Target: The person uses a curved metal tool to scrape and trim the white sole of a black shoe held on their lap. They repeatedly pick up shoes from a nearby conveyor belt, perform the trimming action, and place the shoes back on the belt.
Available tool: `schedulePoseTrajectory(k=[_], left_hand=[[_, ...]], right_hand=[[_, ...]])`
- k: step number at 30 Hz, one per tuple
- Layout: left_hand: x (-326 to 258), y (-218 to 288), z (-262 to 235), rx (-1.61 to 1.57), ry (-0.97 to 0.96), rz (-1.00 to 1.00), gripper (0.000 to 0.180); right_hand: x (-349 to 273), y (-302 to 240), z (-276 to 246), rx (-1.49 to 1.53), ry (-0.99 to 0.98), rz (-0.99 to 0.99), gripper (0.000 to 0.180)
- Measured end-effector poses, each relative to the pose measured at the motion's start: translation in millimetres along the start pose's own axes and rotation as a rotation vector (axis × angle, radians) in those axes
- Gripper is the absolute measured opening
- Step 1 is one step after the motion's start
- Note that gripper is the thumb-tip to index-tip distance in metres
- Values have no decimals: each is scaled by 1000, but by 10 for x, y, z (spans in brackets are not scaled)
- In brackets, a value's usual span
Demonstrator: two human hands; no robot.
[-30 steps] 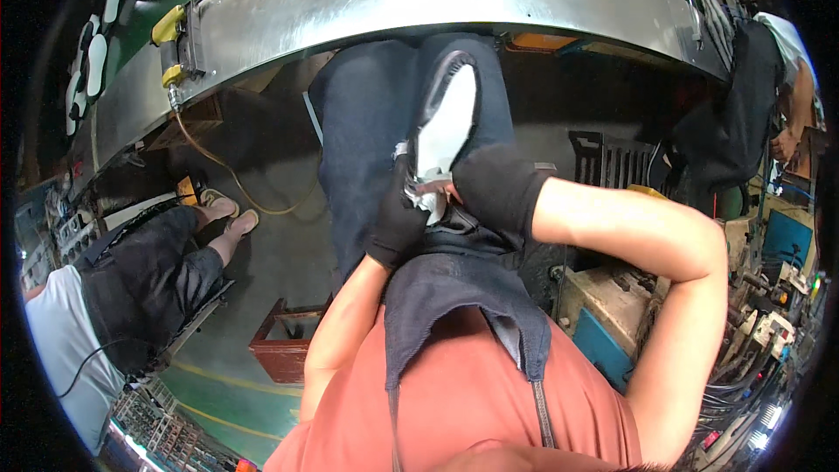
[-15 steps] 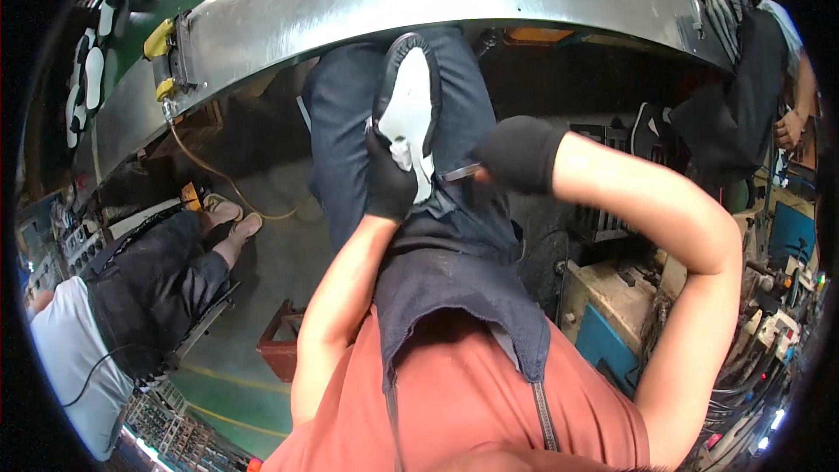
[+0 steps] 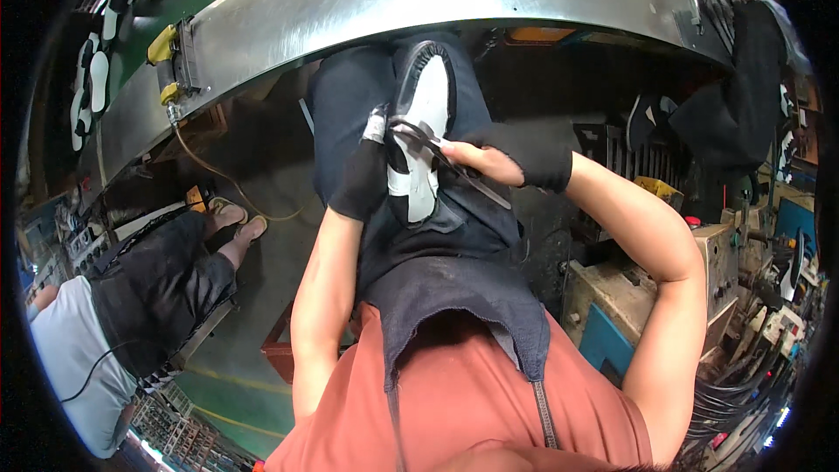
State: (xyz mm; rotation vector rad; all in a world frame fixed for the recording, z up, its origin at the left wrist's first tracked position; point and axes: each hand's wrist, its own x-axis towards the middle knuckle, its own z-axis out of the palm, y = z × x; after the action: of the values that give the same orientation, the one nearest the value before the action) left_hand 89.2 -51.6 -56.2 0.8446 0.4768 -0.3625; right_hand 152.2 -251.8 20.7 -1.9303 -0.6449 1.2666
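Observation:
A black shoe upper with a white sole board point(image 3: 431, 92) lies sole up across my thighs, its toe pointing away from me. My left hand point(image 3: 361, 179), in a black fingerless glove with pale wrapping on the thumb, grips the near left side of the shoe; some of its fingers are hidden beneath. In my gloved right hand point(image 3: 516, 157) is a pair of dark metal pincers point(image 3: 481, 185). Their jaws reach over the shoe's middle to its left edge, close to my left thumb. Whether they pinch the upper there I cannot tell.
A curved metal bench point(image 3: 350, 0) runs ahead of my knees. On its left end rests a yellow air tool point(image 3: 163, 57) with a hose. White soles point(image 3: 98, 79) lie on a green surface beyond. One person point(image 3: 157, 288) sits at left, another point(image 3: 734, 114) at right. Machinery point(image 3: 603, 297) stands right.
My right hand has come left and forward, bringing the pincers across the shoe. My left hand has shifted to the shoe's left edge, and the shoe has moved slightly right and nearer.

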Motion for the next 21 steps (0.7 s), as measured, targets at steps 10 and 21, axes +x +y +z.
schedulePoseTrajectory(k=[10, 21], left_hand=[[181, -640, -282, 955, 286, 649, 39], [-56, -129, -244, 1167, -365, 521, 82]], right_hand=[[-27, 445, 79, -371, 258, -140, 45], [-112, 342, 89, -492, 251, -207, 44]])
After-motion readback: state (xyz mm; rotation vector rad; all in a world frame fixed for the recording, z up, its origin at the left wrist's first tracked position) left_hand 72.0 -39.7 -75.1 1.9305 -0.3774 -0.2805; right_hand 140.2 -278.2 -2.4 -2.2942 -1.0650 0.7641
